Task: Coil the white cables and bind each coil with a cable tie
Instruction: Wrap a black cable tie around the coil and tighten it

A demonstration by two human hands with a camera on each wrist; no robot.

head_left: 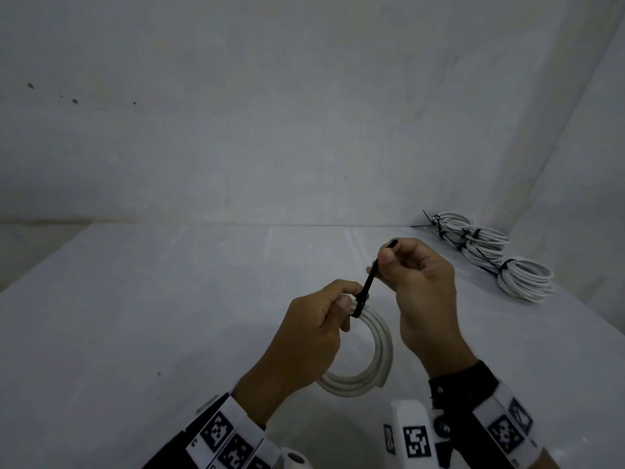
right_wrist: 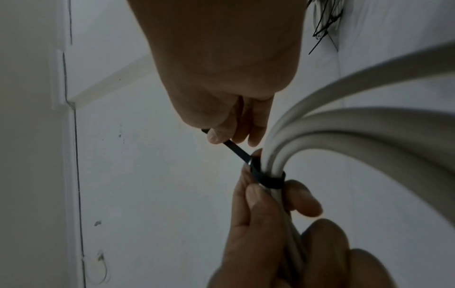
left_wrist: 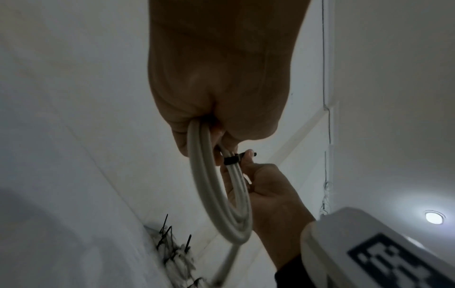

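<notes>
Head view: at 2 o'clock on the white tabletop (head_left: 169, 299), four bound white cable coils (head_left: 490, 252) lie finished. At centre, the left hand (head_left: 314, 333) grips a fifth white cable coil (head_left: 375, 353) above the tabletop; the right hand (head_left: 419, 286) pinches the tail of the black plastic cable tie (head_left: 367, 286) looped round it. Tightening appears nearly complete; no uncoiled cable is visible.

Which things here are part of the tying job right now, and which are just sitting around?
In use:
- left hand gripping the white cable coil
- right hand pinching the black cable tie looped round the coil

Lying about:
- tied coils at the table's far right

Dim, grey light, soft blur — ceiling lamp (left_wrist: 434, 217) glaring, wide-angle edge distortion
</notes>
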